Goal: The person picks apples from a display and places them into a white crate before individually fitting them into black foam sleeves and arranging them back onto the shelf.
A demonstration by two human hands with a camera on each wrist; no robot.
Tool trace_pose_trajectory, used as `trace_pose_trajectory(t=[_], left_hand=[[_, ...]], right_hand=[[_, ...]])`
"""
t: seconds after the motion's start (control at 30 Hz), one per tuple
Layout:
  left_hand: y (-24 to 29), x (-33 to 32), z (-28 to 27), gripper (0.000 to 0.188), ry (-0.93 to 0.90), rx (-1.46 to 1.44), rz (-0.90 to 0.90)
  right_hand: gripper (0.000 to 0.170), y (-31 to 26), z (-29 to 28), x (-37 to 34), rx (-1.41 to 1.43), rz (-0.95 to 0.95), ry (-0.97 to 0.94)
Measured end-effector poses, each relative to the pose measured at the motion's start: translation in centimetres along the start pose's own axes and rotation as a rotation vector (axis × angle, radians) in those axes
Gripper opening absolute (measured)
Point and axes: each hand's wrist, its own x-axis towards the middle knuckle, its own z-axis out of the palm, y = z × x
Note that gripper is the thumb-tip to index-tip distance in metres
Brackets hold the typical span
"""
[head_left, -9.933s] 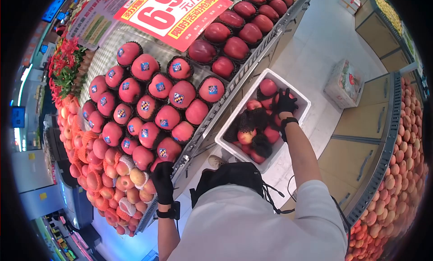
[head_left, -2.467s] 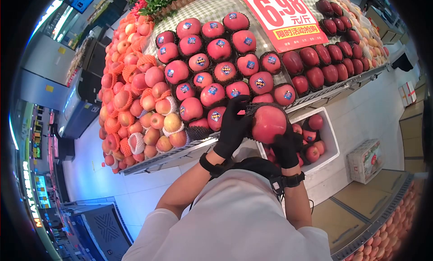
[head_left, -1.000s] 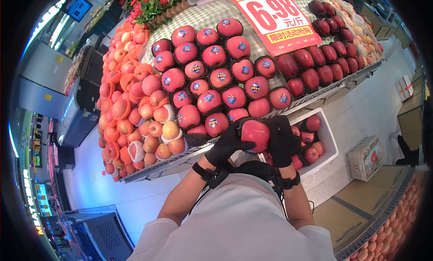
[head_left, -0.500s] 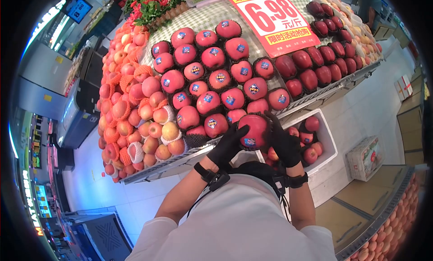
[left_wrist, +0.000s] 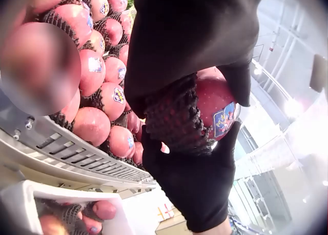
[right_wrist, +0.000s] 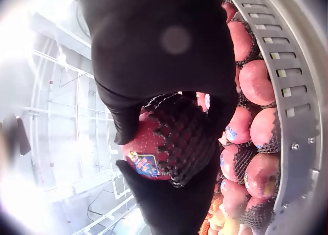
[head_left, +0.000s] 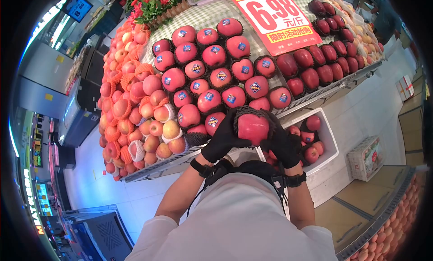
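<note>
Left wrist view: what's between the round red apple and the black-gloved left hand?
In that view, a black mesh sleeve separates the apple from the left hand on the finger side.

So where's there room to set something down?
Checked cloth between the red flowers, price sign and stickered apples; also floor between the white foam box and printed carton. Those apples and the netted pile beside them are crowded.

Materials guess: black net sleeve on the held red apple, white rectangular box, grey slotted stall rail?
Black net sleeve: probably plastic foam, matte, by its knobbly open mesh.
White rectangular box: likely polystyrene foam, matte, by its thick plain walls.
Grey slotted stall rail: seemingly metal, satin, by its sheen.
</note>
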Motion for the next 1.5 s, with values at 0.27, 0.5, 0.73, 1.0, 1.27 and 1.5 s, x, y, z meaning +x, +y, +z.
trace_pose_trajectory(t=[0.27, 0.5, 0.73, 1.0, 1.27, 1.5], left_hand=[[-0.4, 0.2, -0.4, 0.098, 0.086, -0.155, 0.0], [0.7, 0.7, -1.4, 0.092, -0.062, 0.033, 0.048], [0.7, 0.7, -1.0, 0.076, 0.055, -0.224, -0.093], [-2.3, 1.1, -0.2, 0.057, 0.198, -0.65, -0.221], [-2.2, 0.7, -1.6, 0.054, 0.11, -0.739, -0.228], [-0.9, -0.1, -0.8, 0.068, 0.015, -0.52, -0.225]], right_hand=[[0.09, 0.7, 0.4, 0.9, -0.035, 0.053, 0.074], [0.08, -0.1, 0.3, 0.9, -0.065, 0.096, 0.068], [0.076, 0.5, 1.1, 0.9, -0.004, 0.066, 0.013], [0.066, 1.8, 2.5, 1.0, 0.165, 0.431, 0.087], [0.06, 0.7, 0.9, 0.4, 0.251, 0.335, 0.006], [0.063, 0.9, 0.2, 0.1, 0.319, 0.209, -0.008]])
